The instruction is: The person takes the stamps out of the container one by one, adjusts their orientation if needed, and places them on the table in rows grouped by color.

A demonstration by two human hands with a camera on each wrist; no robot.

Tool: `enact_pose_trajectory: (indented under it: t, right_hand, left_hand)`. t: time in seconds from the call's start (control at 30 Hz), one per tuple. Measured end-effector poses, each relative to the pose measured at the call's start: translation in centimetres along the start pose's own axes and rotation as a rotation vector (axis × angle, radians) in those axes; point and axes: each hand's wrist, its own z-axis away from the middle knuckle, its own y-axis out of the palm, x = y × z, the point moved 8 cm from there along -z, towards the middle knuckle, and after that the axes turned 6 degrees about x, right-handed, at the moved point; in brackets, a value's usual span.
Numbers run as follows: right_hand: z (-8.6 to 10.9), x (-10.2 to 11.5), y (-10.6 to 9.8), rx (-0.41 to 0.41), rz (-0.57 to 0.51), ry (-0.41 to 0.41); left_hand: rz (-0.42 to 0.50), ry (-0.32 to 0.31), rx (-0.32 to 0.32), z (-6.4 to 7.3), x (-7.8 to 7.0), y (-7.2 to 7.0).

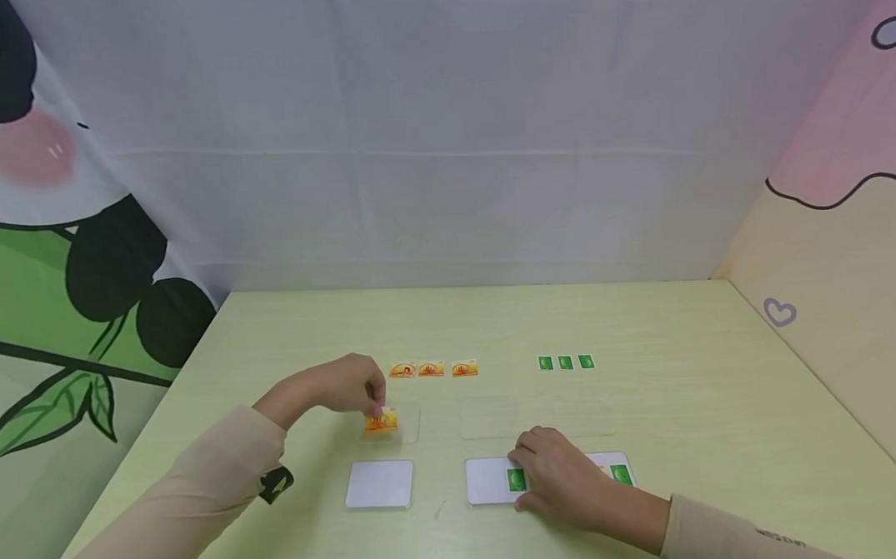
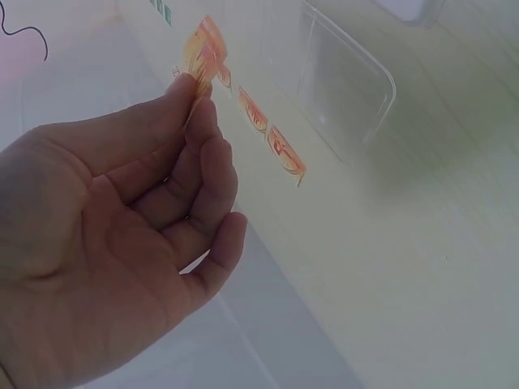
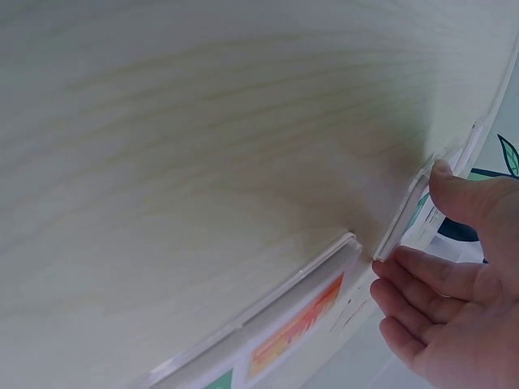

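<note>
item: orange printed piece [image 1: 382, 421], one, small and oblong. location: between thumb and fingertip of the left grip [image 1: 355, 384], over the left-hand clear tray [image 1: 412, 423]; contact with the tray cannot be told. handling: probably very light, thin and soft, bending under slight pressure, as its curved outline in the left wrist view suggests; likely paper or film, easily creased. best taken by an edge or corner, in a light pinch, print left uncovered.

left grip: pinching the piece near its edge; other fingers loosely bent.

right grip [image 1: 569, 478]: holding a white panel [image 1: 487, 481] across its width, thumb at the near edge, fingertips at the far edge. panel thin, flat, round-cornered, smooth; judged stiff and light, possibly slippery, safest by opposite edges. bears a green piece [image 1: 517, 480] at one end.

also listed: second white panel [image 1: 598, 459], just beside, partly hidden by the hand, carrying orange and green prints; plain white panel [image 1: 378, 484], matte, near-square, nearest the left forearm.

rear row: three orange pieces [image 1: 432, 369], oblong; three green pieces [image 1: 566, 363], small, upright rectangles, pale-bordered.

right-hand clear tray [image 1: 499, 417]: transparent, apparently plastic, faint in outline.

support: desk [image 1: 685, 369], pale yellow-green, fine wood-like grain.

backdrop: white cloth [image 1: 480, 145], creased in a grid.
</note>
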Motion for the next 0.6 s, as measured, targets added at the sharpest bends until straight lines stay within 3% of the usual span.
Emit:
enact_pose_trajectory:
  t: [0.6]
  right_hand:
    - [0.06, 0.12, -0.04, 0.002, 0.008, -0.005]
  left_hand:
    - [-0.016, -0.066, -0.027, -0.52, 0.91, -0.44]
